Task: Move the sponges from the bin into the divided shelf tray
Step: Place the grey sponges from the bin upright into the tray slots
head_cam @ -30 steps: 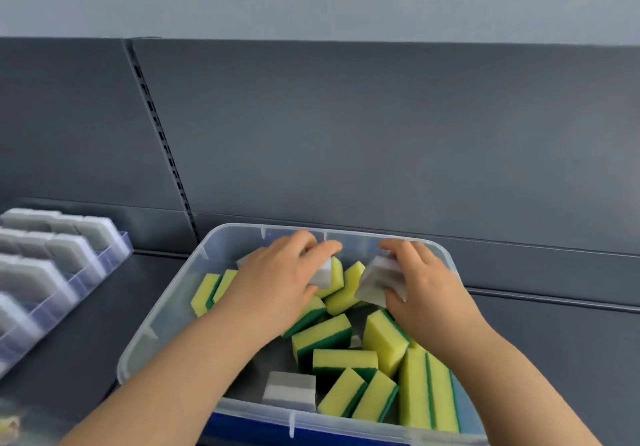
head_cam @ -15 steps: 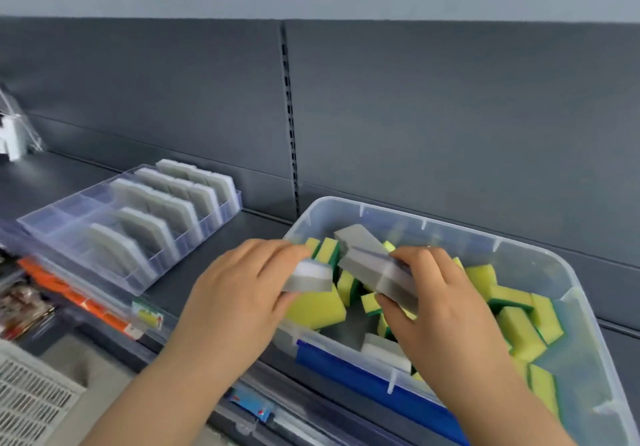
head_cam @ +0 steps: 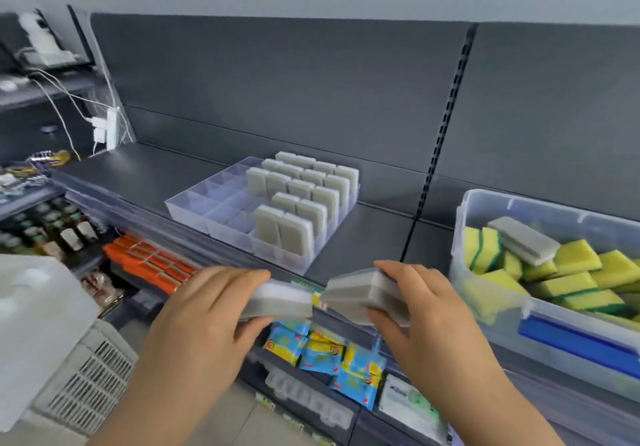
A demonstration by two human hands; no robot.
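Carrying to divided tray (head_cam: 194, 208) | L grip (head_cam: 194, 321) holds grey sponge (head_cam: 280, 302), R grip (head_cam: 426, 310) clasps sponge stack (head_cam: 356, 295) | nxt: slot upright, empty cells

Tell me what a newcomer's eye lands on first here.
Two hands fill the foreground: the left hand grips a grey-and-white sponge, the right hand a stack of what looks like two more. To the right, the clear bin holds bright yellow-and-green sponges. Beyond the hands, the divided tray on the shelf has grey sponges standing upright in its right compartments.
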